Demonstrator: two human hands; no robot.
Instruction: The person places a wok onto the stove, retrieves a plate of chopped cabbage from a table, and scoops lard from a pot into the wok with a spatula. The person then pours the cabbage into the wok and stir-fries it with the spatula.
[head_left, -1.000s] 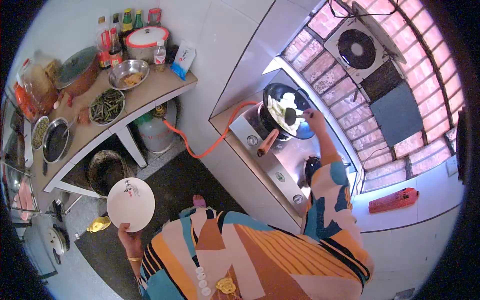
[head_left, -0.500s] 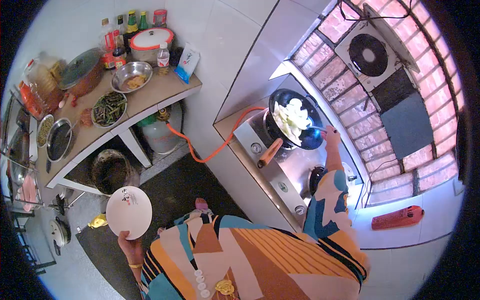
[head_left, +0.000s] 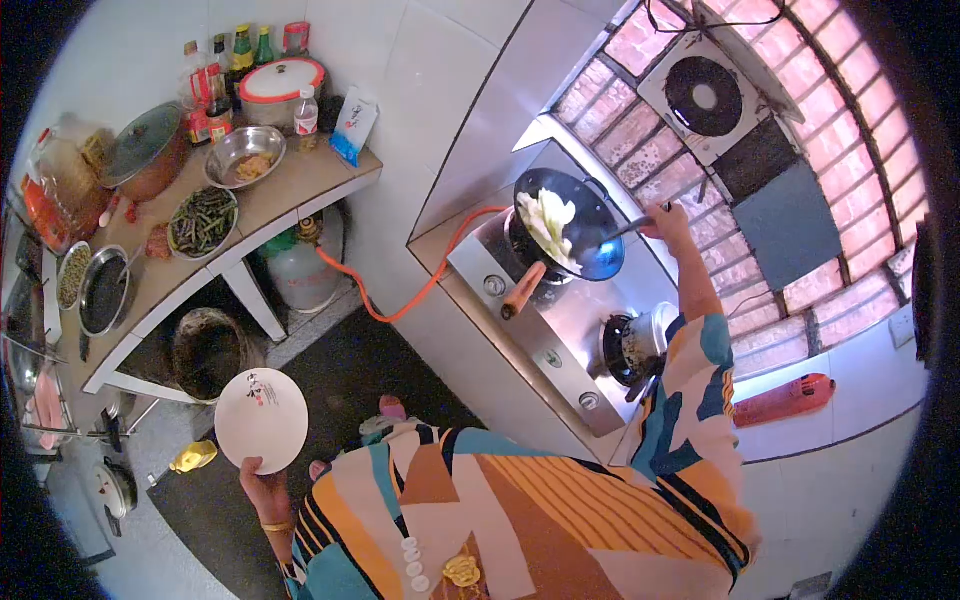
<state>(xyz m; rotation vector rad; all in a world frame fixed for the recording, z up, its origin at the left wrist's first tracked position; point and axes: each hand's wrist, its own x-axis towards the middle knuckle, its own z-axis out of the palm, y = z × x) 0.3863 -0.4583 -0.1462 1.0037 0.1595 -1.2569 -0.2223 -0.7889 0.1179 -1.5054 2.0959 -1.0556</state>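
My left hand (head_left: 264, 482) grips the lower edge of a white plate (head_left: 262, 425) with dark characters on it; nothing lies on the plate. At the right, my right hand (head_left: 668, 222) is closed round the handle of a spatula (head_left: 625, 230), whose head reaches into the black wok (head_left: 597, 212). White pieces of food (head_left: 546, 225) lie on the left side of the wok. The wok stands on the far burner of the steel stove (head_left: 560, 330), its wooden handle (head_left: 524, 290) pointing down and left.
Bowls, a dish of green vegetables (head_left: 203, 222), a lidded pot (head_left: 284, 80) and bottles stand on the left counter (head_left: 150, 285). An orange hose (head_left: 375, 312) runs from a gas cylinder (head_left: 308, 272) to the stove. A small pot (head_left: 650, 330) is by the near burner.
My right hand has drawn the spatula back to the right of the food. The white pieces are now gathered on the wok's left side, with more bare wok showing. My left hand still holds the plate.
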